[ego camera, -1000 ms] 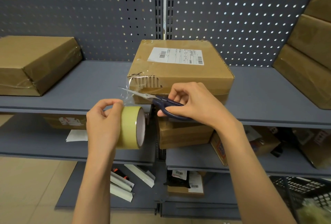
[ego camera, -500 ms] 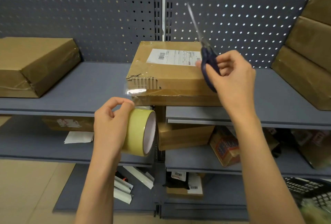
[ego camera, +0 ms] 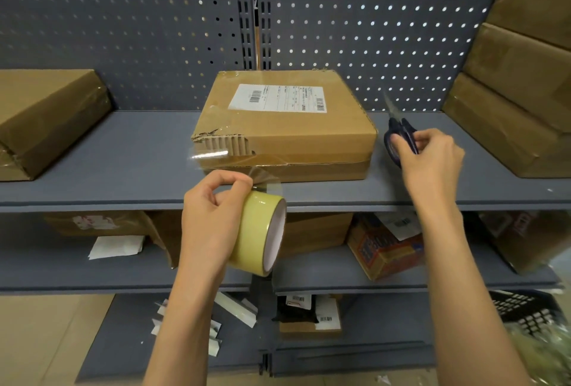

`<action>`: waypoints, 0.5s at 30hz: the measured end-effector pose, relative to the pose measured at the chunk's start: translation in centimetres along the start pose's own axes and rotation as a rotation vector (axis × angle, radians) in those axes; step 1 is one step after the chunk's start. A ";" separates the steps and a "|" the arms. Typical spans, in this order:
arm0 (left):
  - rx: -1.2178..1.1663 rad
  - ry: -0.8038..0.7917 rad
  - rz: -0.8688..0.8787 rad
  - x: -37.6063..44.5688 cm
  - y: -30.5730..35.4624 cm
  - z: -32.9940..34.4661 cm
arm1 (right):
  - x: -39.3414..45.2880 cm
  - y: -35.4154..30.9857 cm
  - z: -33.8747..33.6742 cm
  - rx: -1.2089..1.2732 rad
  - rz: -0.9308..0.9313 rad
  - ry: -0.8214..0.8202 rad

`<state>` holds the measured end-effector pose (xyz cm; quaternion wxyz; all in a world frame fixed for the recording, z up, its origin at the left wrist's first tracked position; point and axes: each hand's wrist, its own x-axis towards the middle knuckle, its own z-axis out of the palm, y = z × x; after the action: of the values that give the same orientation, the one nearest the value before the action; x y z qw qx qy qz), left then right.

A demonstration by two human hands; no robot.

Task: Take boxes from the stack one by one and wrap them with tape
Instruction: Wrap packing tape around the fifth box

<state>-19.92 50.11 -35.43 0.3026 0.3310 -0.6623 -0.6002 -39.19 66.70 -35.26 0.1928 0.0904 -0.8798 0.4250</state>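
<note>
Hands grip tape roll [ego camera: 261,232] and scissors [ego camera: 400,135].

The box [ego camera: 282,135] on the shelf [ego camera: 123,157] is matt brown corrugated cardboard, its near left corner torn so that the ribbed fluting shows. Glossy clear tape crosses its front and catches the light. A smooth white paper label [ego camera: 279,98] lies on its top. The tape roll [ego camera: 262,232] just in front of the box is shiny yellowish plastic film on a pale core. The shelf looks like matt grey painted metal, backed by a perforated panel [ego camera: 123,30]. Right of the box, the scissors [ego camera: 398,135] have bright metal blades and dark smooth handles.
</note>
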 end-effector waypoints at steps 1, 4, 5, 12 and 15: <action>0.001 -0.003 0.001 0.0 0.0 0.1 | 0.0 0.3 0.1 -0.039 0.010 -0.021; 0.010 -0.013 0.005 -0.2 0.3 0.5 | -0.3 1.2 0.6 -0.159 0.027 -0.099; 0.011 -0.016 0.004 -0.2 0.3 0.7 | -0.5 1.4 0.8 -0.194 0.026 -0.126; 0.003 0.004 0.011 -0.4 0.4 1.2 | -1.2 1.7 1.6 -0.314 -0.032 -0.188; 0.002 0.012 0.011 -0.5 0.4 1.3 | -0.9 2.0 1.5 -0.338 -0.070 -0.207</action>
<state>-20.70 51.32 -35.19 0.3094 0.3314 -0.6629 -0.5958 -39.42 66.78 -37.93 0.1284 0.1304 -0.9500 0.2530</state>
